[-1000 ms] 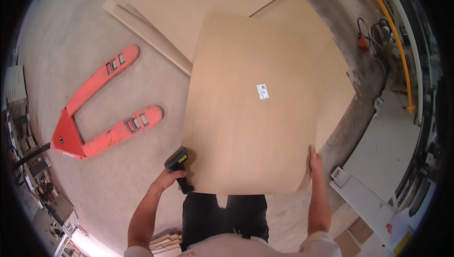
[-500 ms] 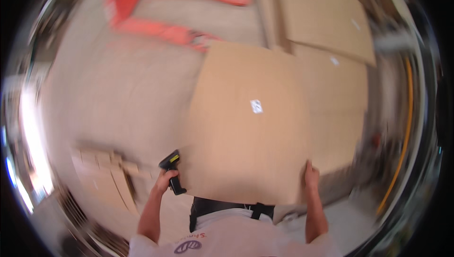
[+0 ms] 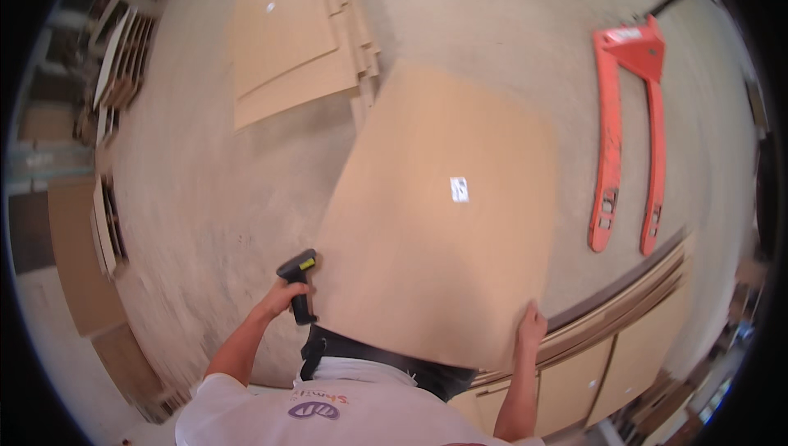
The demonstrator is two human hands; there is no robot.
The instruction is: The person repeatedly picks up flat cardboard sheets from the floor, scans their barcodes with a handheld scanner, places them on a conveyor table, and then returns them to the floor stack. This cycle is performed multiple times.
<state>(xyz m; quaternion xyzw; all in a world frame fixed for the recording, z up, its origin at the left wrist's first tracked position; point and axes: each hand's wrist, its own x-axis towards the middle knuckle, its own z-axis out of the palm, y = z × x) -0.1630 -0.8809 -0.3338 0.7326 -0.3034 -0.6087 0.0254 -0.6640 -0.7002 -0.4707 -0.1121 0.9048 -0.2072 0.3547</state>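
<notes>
A large flat brown cardboard sheet [image 3: 435, 241] with a small white label [image 3: 459, 190] spans the space in front of my body. My right hand [image 3: 532, 327] is closed on its lower right edge, thumb on top. At the sheet's left edge, my left hand [image 3: 285, 293] is wrapped round the handle of a black handheld barcode scanner [image 3: 302, 280] with a yellow patch. Whether the left fingers also support the sheet from beneath is hidden.
At the right, a red pallet jack [image 3: 607, 134] rests on the concrete floor [image 3: 222, 241]. A stack of cardboard sheets [image 3: 287, 27] lies at the far left; another cardboard stack [image 3: 574, 380] is at the lower right. Slatted pallets [image 3: 127, 56] line the left side.
My view has turned left: the pallet jack has swung from the upper left to the right side, and the right-hand stack to the lower right. Both hands keep their holds.
</notes>
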